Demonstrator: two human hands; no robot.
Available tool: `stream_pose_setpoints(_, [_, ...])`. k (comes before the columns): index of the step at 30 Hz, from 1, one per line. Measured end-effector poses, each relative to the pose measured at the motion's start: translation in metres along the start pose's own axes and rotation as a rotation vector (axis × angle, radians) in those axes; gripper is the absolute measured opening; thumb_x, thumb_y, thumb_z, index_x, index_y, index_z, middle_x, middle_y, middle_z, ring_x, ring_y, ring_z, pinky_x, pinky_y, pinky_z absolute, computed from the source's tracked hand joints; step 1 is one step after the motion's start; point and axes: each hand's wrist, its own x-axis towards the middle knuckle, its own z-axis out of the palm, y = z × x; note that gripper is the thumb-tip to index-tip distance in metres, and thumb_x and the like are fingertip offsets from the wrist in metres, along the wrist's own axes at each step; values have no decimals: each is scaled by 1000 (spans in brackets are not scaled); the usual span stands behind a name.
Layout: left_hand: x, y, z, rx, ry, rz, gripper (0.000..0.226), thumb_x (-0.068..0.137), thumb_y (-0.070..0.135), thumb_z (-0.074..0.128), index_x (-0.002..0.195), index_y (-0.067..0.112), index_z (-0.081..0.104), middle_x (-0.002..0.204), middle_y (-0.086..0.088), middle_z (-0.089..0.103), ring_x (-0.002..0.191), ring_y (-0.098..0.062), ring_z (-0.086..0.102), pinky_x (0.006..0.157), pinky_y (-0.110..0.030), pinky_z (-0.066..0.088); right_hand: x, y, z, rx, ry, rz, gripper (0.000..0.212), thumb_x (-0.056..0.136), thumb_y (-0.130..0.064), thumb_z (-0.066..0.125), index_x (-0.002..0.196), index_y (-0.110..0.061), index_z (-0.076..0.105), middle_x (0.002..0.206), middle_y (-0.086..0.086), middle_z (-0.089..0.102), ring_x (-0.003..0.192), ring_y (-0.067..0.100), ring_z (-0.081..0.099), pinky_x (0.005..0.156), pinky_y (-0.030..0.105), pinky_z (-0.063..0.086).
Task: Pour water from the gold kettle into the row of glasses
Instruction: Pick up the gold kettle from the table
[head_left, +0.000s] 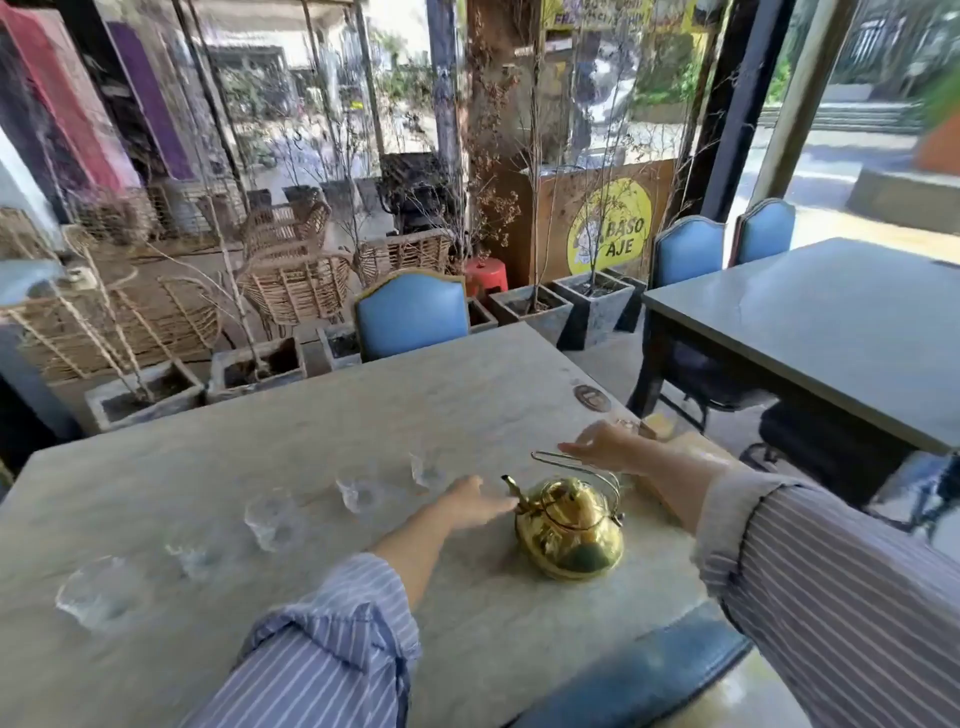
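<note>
A shiny gold kettle stands on the pale stone table, its spout pointing left and its wire handle raised. My right hand hovers over the far end of that handle, fingers spread, holding nothing. My left hand reaches in flat just left of the spout, open. Several clear glasses stand in a diagonal row left of the kettle, from the nearest glass at the lower left up to the farthest glass. The picture is blurred, so water levels are unclear.
A blue chair back sits at the table's near edge, another blue chair at the far side. A wooden box lies behind my right wrist. A second grey table stands to the right.
</note>
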Motion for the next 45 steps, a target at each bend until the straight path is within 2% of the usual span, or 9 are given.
stream_pose_setpoints(2, [6, 9, 26, -67, -9, -51, 68, 89, 59, 60, 133, 8, 52, 143, -9, 47, 140, -30, 42, 104, -29, 38, 3, 18, 4, 118, -66, 13, 61, 84, -64, 53, 94, -7, 71, 92, 7, 68, 100, 32, 66, 86, 35, 49])
stream_pose_setpoints(7, [17, 24, 91, -412, -43, -165, 84, 89, 64, 55, 152, 12, 34, 156, -7, 40, 138, -28, 43, 113, -39, 39, 3, 43, 23, 320, -133, -35, 56, 90, -60, 49, 77, -9, 68, 64, -1, 64, 60, 14, 59, 57, 25, 45])
stream_pose_setpoints(9, [20, 28, 117, -544, -4, -233, 89, 90, 65, 52, 156, 13, 22, 155, -7, 36, 134, -26, 46, 102, -37, 46, 3, 51, 30, 427, -82, -53, 53, 89, -58, 53, 66, -11, 62, 58, 0, 59, 52, 12, 52, 52, 24, 40])
stream_pose_setpoints(12, [15, 36, 149, -718, 126, -269, 84, 87, 62, 58, 148, 9, 32, 131, -6, 46, 106, -21, 58, 79, -34, 55, 6, 59, 38, 590, -46, -41, 54, 83, -57, 63, 51, -15, 54, 49, -1, 50, 42, 11, 42, 47, 23, 35])
stream_pose_setpoints(16, [26, 37, 172, -945, 281, -332, 112, 66, 71, 70, 150, 9, 31, 151, -13, 34, 132, -35, 47, 100, -50, 52, 6, 62, 42, 673, -58, -80, 55, 80, -58, 66, 47, -18, 48, 43, -4, 45, 36, 7, 37, 43, 19, 32])
stream_pose_setpoints(21, [31, 38, 170, -1313, 207, -511, 102, 73, 59, 77, 152, 22, 24, 153, -16, 37, 132, -40, 47, 89, -49, 54, 6, 65, 54, 746, 41, -149, 59, 82, -52, 68, 45, -17, 39, 39, -8, 33, 32, 3, 25, 40, 19, 21])
stream_pose_setpoints(26, [39, 33, 173, -1280, 182, -483, 107, 67, 61, 81, 149, 16, 30, 152, -17, 40, 131, -40, 49, 102, -53, 50, 8, 65, 59, 773, 74, -215, 56, 84, -51, 66, 50, -12, 46, 48, 3, 36, 41, 10, 28, 44, 24, 23])
stream_pose_setpoints(37, [39, 26, 141, -1352, 273, -415, 116, 51, 59, 90, 142, 17, 32, 149, -16, 39, 134, -38, 43, 104, -61, 45, 14, 21, 38, 875, 41, -264, 48, 87, -37, 66, 55, -7, 47, 55, 11, 38, 52, 19, 31, 48, 25, 27])
stream_pose_setpoints(45, [39, -9, 88, -1323, 270, -355, 111, 44, 62, 91, 131, 9, 47, 135, -14, 55, 124, -33, 52, 94, -53, 53, 25, -46, 30, 815, -74, -233, 43, 95, -28, 56, 56, -8, 55, 47, 0, 47, 37, 11, 36, 42, 22, 30])
